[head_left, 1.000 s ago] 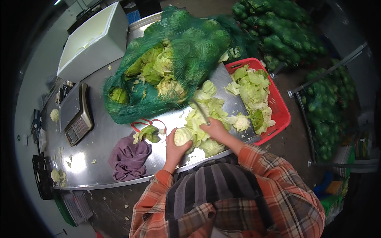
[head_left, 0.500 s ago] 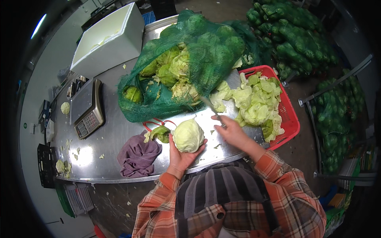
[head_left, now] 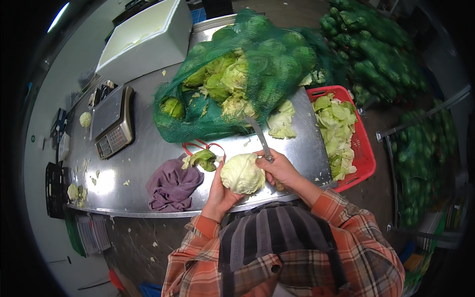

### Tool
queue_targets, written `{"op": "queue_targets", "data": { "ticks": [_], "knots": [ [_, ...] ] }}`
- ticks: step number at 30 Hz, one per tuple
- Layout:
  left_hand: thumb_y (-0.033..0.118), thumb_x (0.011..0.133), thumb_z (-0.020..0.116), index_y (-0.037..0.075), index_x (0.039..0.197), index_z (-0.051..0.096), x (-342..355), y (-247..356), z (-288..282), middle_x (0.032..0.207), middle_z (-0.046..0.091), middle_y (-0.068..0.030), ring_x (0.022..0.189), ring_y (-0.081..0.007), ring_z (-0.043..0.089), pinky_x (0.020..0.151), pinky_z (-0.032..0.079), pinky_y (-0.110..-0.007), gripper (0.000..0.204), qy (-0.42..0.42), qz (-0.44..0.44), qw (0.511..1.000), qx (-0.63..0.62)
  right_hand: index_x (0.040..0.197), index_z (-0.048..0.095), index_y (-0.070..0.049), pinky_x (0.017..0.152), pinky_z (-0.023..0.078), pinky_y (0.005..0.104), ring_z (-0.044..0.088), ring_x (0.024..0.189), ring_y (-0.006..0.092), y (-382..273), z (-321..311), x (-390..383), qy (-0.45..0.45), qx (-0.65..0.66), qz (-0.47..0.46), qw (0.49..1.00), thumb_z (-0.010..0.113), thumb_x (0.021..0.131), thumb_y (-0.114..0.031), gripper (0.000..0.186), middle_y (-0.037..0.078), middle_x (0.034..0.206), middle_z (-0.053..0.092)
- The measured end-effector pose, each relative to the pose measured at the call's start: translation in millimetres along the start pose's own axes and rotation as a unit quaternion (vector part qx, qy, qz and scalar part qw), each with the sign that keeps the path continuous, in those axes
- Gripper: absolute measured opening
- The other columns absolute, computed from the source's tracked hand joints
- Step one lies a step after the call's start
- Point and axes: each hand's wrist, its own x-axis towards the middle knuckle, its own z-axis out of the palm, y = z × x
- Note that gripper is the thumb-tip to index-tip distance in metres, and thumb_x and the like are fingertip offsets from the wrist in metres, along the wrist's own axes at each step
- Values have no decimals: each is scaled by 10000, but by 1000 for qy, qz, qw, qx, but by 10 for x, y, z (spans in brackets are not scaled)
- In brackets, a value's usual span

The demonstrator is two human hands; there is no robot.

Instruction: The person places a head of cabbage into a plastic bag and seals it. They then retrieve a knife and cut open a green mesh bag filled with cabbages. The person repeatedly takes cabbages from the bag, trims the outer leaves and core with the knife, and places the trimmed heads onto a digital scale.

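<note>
Two hands on one pale green cabbage head [head_left: 242, 173], just in front of the green net bag [head_left: 232, 89], near the front edge of the metal table [head_left: 148, 153]. Left hand [head_left: 217, 190] cupped under the cabbage head, fingers spread and pressed tight on its near side. Right hand [head_left: 282, 168] closed in a fist round the handle of a knife [head_left: 260, 136], touching the right side of the cabbage head, blade pointing up toward the green net bag. Looks like the trimming step: cleaning up one head, rough outer leaves most likely off already, judging by the smooth pale skin. More heads packed inside the green net bag. Right of the green net bag, a red crate [head_left: 366, 153] full of loose leaves [head_left: 336, 128]. In front and to the left of the green net bag, a purple cloth [head_left: 170, 185] with a torn green leaf beside it; farther left, a weighing scale [head_left: 115, 123]. Behind the green net bag, a white foam box [head_left: 143, 34]. Next move, at a guess: turn the head to look for a bad leaf or a bit of stalk, keep the left fingers away from the blade, cut slowly, and hold tight to stop any rolling off the near edge.
</note>
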Motion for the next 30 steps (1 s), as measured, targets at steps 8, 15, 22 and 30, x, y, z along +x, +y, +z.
{"op": "queue_targets", "data": {
  "ticks": [8,15,22,30],
  "knots": [
    [699,860,258,148,1372,374,58,-15,-345,1335,464,-147,1200,-364,470,956,380,-588,761,-55,-13,998,-31,983,520,-28,348,360,220,436,375,77,133,61,49,-1,-54,6,999,625,869,-348,356,29,612,527],
    [584,818,458,127,1312,439,-68,465,-1054,1268,487,-165,1058,-383,507,813,518,-452,674,43,282,941,-181,911,507,-24,345,381,267,445,377,108,591,-382,302,77,-80,80,991,570,861,-221,213,24,594,482],
    [537,887,429,165,1280,476,-658,1039,-1391,1302,497,-80,1186,-306,480,975,395,-532,544,164,454,866,-130,854,475,-91,326,349,267,394,370,104,664,-946,267,115,-29,176,977,523,879,-260,178,0,524,431],
    [575,893,403,139,1340,406,-779,970,-1269,1336,460,-104,1206,-316,464,980,392,-528,624,172,455,866,-119,889,507,-70,326,387,279,429,380,116,564,-2568,341,399,-21,7,917,519,903,-321,252,18,542,471]
  ]
}}
